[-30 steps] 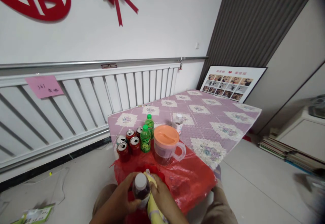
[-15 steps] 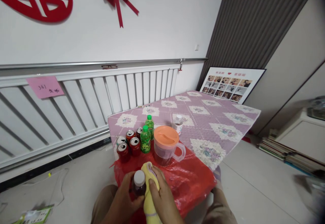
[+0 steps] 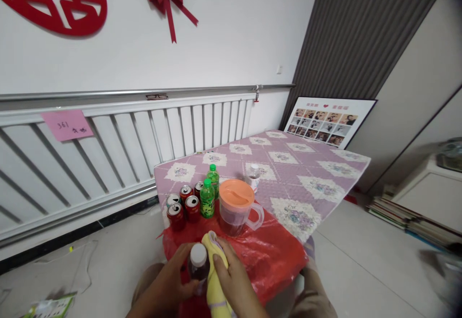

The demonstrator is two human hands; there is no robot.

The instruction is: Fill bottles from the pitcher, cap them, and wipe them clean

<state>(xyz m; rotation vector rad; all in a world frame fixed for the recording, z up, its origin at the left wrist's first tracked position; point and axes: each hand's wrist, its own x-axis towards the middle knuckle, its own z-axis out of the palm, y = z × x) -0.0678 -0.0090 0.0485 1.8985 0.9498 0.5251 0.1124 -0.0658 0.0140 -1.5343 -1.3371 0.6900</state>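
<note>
Yellow cloth (image 3: 215, 279) pressed by the right hand (image 3: 231, 284) against a white-capped bottle (image 3: 198, 266) — gripped by the left hand (image 3: 173, 284) — pitcher (image 3: 236, 206) at 12 o'clock.

Bare hands (image 3: 202, 279), bare forearms, no sleeves, tan trousers (image 3: 317, 294)
</note>
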